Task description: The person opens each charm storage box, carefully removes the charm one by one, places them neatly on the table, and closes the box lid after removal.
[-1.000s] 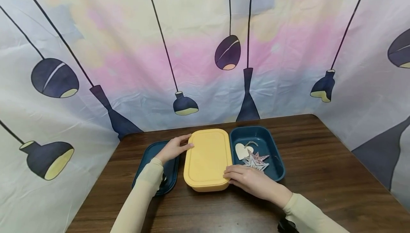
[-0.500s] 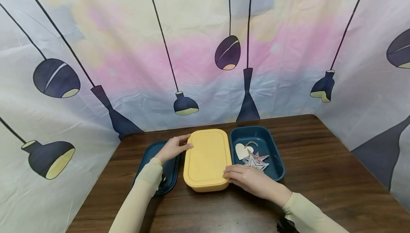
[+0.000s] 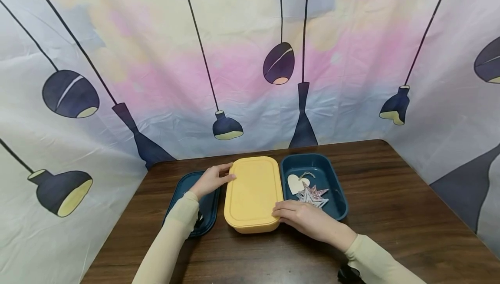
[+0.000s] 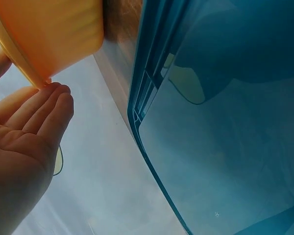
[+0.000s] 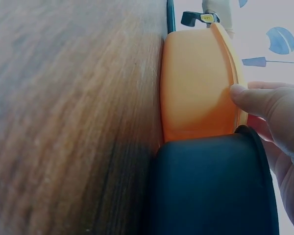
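A yellow lidded box stands in the middle of the table, its yellow lid [image 3: 254, 193] lying over the top. At the lid's far left corner, my left hand [image 3: 209, 182] has its thumb on top and its fingers against the rim [image 4: 27, 71]. My right hand [image 3: 308, 221] pinches the near right corner, with the thumb [image 5: 245, 95] at the rim's edge. The yellow box's wall [image 5: 198, 83] shows below the rim. Right beside it sits an uncovered dark blue box [image 3: 328, 171] holding a cream heart tag [image 3: 294, 185] with twine and glittery star ornaments [image 3: 312, 195]. The box's contents are hidden.
A dark blue lid [image 3: 208, 208] lies left of the yellow box, partly under my left forearm. The brown wooden table [image 3: 390, 197] stretches to the right. A cloth printed with hanging lamps [image 3: 250, 80] closes off the back.
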`<state>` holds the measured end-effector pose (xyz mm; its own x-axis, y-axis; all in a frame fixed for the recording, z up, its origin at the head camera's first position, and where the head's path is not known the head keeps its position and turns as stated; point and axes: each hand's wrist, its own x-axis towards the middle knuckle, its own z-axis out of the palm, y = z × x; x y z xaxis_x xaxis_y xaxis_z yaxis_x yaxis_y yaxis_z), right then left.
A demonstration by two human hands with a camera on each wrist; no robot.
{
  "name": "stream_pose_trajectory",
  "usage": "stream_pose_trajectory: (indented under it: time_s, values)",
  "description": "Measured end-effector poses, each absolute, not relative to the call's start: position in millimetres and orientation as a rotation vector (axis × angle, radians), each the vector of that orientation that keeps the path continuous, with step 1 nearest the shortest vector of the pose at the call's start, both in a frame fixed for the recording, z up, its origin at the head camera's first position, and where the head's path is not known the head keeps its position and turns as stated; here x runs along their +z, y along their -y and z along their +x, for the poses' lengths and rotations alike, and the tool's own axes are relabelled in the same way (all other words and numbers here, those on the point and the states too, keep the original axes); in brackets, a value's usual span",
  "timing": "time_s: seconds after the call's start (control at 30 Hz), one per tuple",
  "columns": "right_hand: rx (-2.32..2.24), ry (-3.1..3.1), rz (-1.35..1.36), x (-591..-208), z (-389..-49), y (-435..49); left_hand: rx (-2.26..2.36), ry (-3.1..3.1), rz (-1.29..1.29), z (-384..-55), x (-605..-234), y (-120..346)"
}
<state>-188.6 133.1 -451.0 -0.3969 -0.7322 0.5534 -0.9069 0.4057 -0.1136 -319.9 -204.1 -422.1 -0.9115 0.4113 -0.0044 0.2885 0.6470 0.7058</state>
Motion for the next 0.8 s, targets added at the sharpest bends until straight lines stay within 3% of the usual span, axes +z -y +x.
stream_pose_trajectory:
  time_s: [0.8]
  values:
    - [0.618, 2.119, 1.439, -434.8, -191.1, -132.1, 1.222, -2.727, 0.550, -314.3, -404.5, 219.1]
